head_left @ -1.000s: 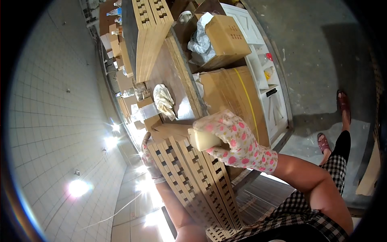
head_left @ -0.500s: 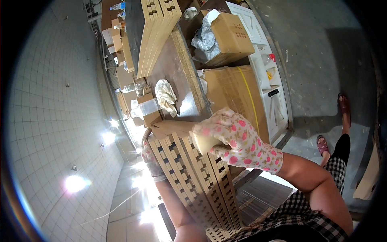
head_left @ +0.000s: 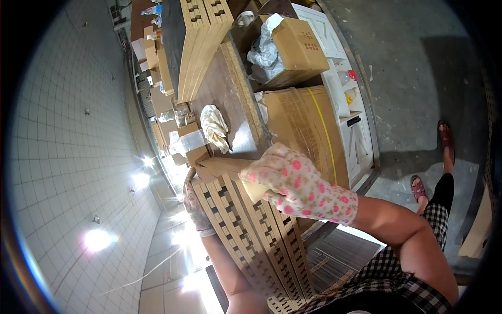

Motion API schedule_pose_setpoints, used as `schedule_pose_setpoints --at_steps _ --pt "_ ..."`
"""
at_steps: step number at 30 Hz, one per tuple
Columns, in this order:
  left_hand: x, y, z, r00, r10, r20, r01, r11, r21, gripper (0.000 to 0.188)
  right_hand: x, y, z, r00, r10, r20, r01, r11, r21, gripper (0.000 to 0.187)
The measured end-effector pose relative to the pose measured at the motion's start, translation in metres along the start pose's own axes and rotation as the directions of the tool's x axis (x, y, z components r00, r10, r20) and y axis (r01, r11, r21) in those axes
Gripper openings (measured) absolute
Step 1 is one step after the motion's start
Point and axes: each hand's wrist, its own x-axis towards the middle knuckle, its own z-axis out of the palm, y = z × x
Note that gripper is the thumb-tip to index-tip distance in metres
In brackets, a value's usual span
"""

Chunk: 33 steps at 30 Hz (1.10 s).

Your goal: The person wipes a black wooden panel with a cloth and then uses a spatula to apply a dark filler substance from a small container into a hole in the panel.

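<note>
My right hand [head_left: 300, 182], in a white glove with pink flowers, is closed around a cream-coloured sponge-like block [head_left: 253, 190]. The block is against the slotted edges of a stack of wooden panels [head_left: 235, 222], near their far end. Rows of dark rectangular notches run along these pale edges. On the stack's left side, my left hand [head_left: 194, 206], in a soiled flowered glove, grips the outer panel near its far corner. Most of its fingers are hidden along the panel. A crumpled white cloth [head_left: 214, 128] lies on the brown worktop [head_left: 235, 110] beyond the stack.
Another stack of notched panels [head_left: 204, 52] stands farther along the worktop. To the right are an open carton [head_left: 300, 47] with crumpled plastic, a large taped carton [head_left: 300, 125] and white panelled boards [head_left: 358, 149]. A person's sandalled foot [head_left: 418, 188] is on the grey floor. Bottles [head_left: 152, 10] stand far left.
My right hand has shifted a little to the left across the panel edges with the cream block. My left hand stays in place on the stack.
</note>
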Motion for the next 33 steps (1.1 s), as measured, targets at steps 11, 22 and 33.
schedule_pose_setpoints --at_steps 11,22,33 --pt "0.001 -0.002 -0.003 0.996 0.005 0.087 -0.012 0.996 0.083 0.057 0.014 -0.003 -0.013 0.992 0.014 -0.122 -0.020 0.999 -0.047 0.041" --pt "-0.002 0.010 0.006 0.959 -0.278 -0.044 0.159 0.664 -0.730 0.034 0.015 -0.011 -0.028 0.817 0.576 0.032 -0.479 0.646 0.595 0.046" --pt "0.000 0.005 0.002 0.987 -0.143 0.074 0.155 0.968 -0.198 0.069 0.003 -0.011 -0.001 0.991 0.072 -0.110 -0.058 0.990 0.128 0.044"
